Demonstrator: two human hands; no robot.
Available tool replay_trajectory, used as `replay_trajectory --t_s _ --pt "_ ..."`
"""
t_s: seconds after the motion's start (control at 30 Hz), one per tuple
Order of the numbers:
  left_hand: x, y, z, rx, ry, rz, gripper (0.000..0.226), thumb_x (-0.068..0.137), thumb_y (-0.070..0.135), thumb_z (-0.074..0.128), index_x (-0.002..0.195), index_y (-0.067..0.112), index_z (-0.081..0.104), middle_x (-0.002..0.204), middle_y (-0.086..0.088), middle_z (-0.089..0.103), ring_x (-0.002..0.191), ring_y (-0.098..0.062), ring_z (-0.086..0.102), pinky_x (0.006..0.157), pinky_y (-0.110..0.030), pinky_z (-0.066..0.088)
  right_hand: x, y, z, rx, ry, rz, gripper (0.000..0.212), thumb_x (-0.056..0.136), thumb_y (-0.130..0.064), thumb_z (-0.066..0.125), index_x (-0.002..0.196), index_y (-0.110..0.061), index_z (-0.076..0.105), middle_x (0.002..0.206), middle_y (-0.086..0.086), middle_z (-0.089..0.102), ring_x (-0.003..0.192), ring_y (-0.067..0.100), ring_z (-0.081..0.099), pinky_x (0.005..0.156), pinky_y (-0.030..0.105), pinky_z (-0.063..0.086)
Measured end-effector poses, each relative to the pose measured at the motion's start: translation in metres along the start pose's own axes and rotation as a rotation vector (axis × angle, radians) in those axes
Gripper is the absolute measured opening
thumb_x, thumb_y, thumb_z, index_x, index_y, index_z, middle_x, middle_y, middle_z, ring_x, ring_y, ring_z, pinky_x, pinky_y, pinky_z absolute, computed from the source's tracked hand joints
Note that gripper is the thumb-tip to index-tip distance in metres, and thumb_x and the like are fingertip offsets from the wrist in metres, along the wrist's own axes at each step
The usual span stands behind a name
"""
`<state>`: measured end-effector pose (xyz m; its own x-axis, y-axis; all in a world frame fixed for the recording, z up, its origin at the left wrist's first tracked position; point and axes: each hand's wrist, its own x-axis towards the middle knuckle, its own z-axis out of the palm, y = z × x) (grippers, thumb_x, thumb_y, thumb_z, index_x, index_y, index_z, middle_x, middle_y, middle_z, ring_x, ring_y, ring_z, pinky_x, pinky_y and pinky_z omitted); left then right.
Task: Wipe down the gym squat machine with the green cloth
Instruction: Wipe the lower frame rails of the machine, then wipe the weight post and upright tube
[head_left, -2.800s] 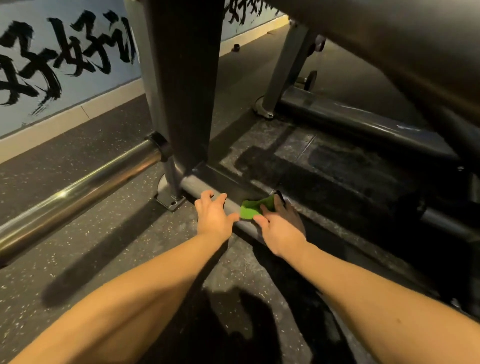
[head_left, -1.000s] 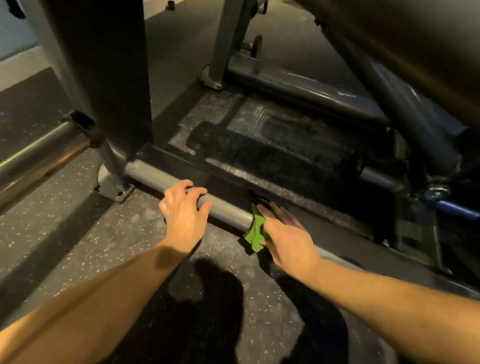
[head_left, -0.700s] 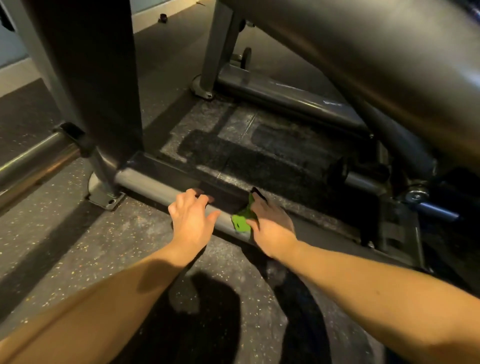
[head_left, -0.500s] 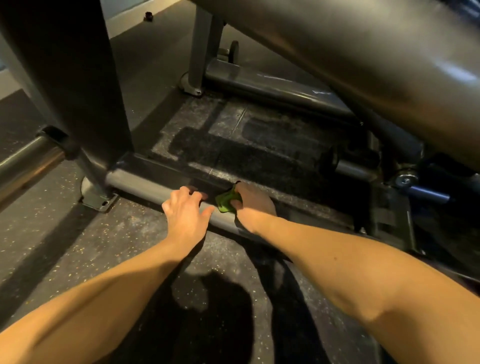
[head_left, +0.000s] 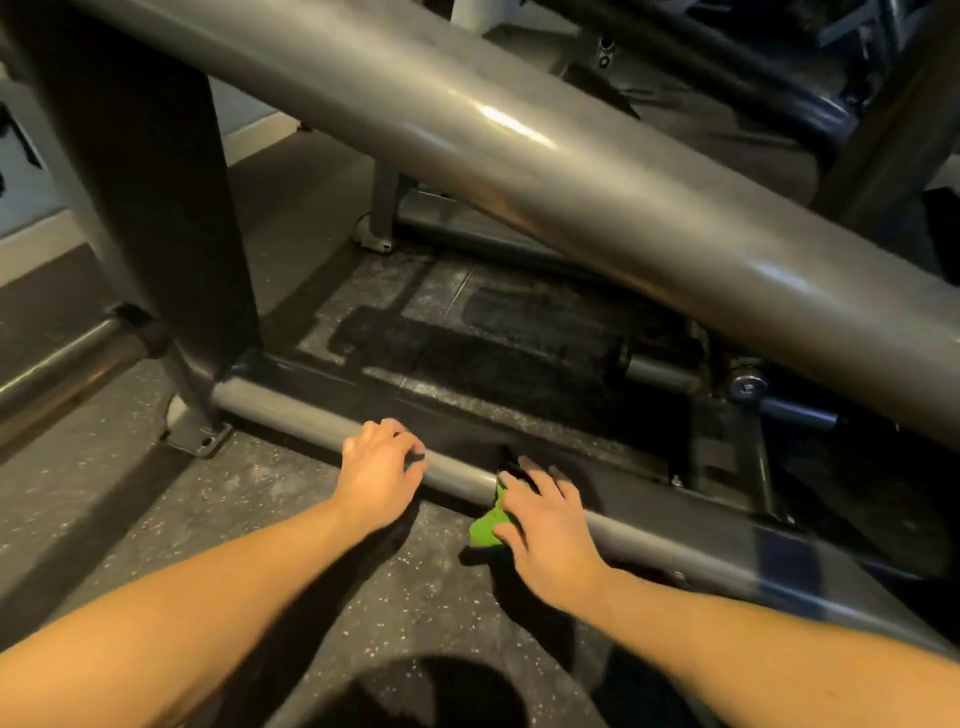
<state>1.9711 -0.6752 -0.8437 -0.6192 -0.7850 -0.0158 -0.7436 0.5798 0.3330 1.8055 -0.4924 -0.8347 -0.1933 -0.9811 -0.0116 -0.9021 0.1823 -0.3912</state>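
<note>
Green cloth (head_left: 487, 526) is pinned under my right hand (head_left: 548, 530), fingers flat, pressing it on the base rail (head_left: 280, 408). The rail runs far-left to near-right. My left hand (head_left: 379, 473) rests on it just left, empty.

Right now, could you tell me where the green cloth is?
In the head view, the green cloth lies low and centre-right, pressed under the right hand against the machine's grey base tube, right of the left hand.
</note>
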Motion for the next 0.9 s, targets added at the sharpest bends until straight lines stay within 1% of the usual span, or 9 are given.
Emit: replay_trajectory --t_s 0.07,0.13,0.2,0.3,0.47,0.6,0.73,0.8,0.9 --pt "-0.009 0.003 -0.003 -0.176 -0.071 -0.028 0.012 0.099 0.033 0.061 0.094 0.030 0.071 0.110 0.007 0.064 0.107 -0.018 0.057 0.097 -0.038 0.043 0.003 -0.013 -0.006 0.143 0.056 0.003 0.023 0.100 -0.029 0.056 0.120 -0.020 0.065 0.129 -0.004 0.062 0.133 0.018 0.043 0.115 0.033 0.026" --pt "-0.019 0.002 -0.008 -0.488 -0.148 -0.135 0.018 0.099 0.028 0.062 0.086 0.027 0.073 0.098 0.002 0.074 0.094 -0.021 0.068 0.093 -0.042 0.053 0.009 -0.027 -0.015 0.323 0.069 0.069 0.010 0.100 -0.029 0.058 0.101 -0.021 0.064 0.102 -0.007 0.064 0.105 0.010 0.051 0.091 0.028 0.038" --pt "-0.029 0.005 -0.021 -0.748 -0.168 -0.246 0.020 0.101 0.017 0.058 0.094 0.017 0.077 0.099 -0.004 0.076 0.092 -0.023 0.069 0.091 -0.038 0.055 0.015 -0.037 -0.021 0.479 0.090 0.146 0.010 0.100 -0.030 0.060 0.093 -0.023 0.059 0.086 -0.010 0.060 0.085 0.005 0.051 0.074 0.024 0.036" --pt "-0.042 0.014 -0.043 -1.083 -0.245 -0.435 0.029 0.103 0.009 0.044 0.110 0.000 0.072 0.097 -0.013 0.068 0.081 -0.019 0.059 0.068 -0.022 0.049 0.026 -0.048 -0.022 0.636 0.110 0.235 0.015 0.099 -0.028 0.063 0.088 -0.018 0.058 0.074 -0.009 0.057 0.070 0.001 0.051 0.063 0.014 0.038" --pt "-0.065 0.007 -0.072 -1.049 -0.242 -0.381 0.023 0.103 0.024 0.055 0.096 0.014 0.074 0.074 0.006 0.066 0.068 -0.008 0.054 0.065 -0.018 0.043 0.047 -0.071 -0.026 0.799 0.066 0.327 0.020 0.098 -0.025 0.065 0.096 -0.005 0.064 0.080 0.000 0.063 0.070 0.010 0.055 0.057 0.008 0.039" --pt "-0.074 0.000 -0.083 -0.970 -0.166 -0.339 0.011 0.094 0.008 0.069 0.099 0.015 0.077 0.076 0.006 0.071 0.065 -0.003 0.058 0.063 -0.013 0.045 0.055 -0.085 -0.028 0.860 0.000 0.331 0.022 0.098 -0.030 0.066 0.098 -0.008 0.066 0.089 0.002 0.067 0.073 0.005 0.057 0.053 0.008 0.039" --pt "-0.073 0.003 -0.099 -0.931 -0.097 -0.445 0.027 0.090 0.007 0.067 0.068 0.021 0.074 0.060 0.013 0.062 0.061 -0.005 0.054 0.063 -0.018 0.045 0.058 -0.093 -0.035 0.927 -0.055 0.318 0.023 0.097 -0.035 0.066 0.099 -0.012 0.068 0.095 0.001 0.070 0.079 0.008 0.061 0.059 0.010 0.042" --pt "-0.072 0.007 -0.105 -1.002 -0.058 -0.511 0.025 0.081 0.014 0.063 0.059 0.021 0.072 0.064 0.008 0.064 0.068 -0.011 0.057 0.072 -0.028 0.051 0.058 -0.094 -0.036 0.969 -0.089 0.311 0.021 0.097 -0.036 0.066 0.098 -0.015 0.068 0.096 0.001 0.070 0.086 0.014 0.065 0.075 0.023 0.052" --pt "-0.069 0.009 -0.108 -1.092 -0.012 -0.613 0.024 0.089 0.006 0.050 0.075 0.012 0.069 0.077 -0.007 0.066 0.077 -0.021 0.061 0.079 -0.037 0.053 0.056 -0.094 -0.033 1.076 -0.169 0.308 0.021 0.090 -0.028 0.076 0.103 -0.015 0.066 0.099 0.006 0.074 0.096 0.023 0.071 0.092 0.044 0.057"
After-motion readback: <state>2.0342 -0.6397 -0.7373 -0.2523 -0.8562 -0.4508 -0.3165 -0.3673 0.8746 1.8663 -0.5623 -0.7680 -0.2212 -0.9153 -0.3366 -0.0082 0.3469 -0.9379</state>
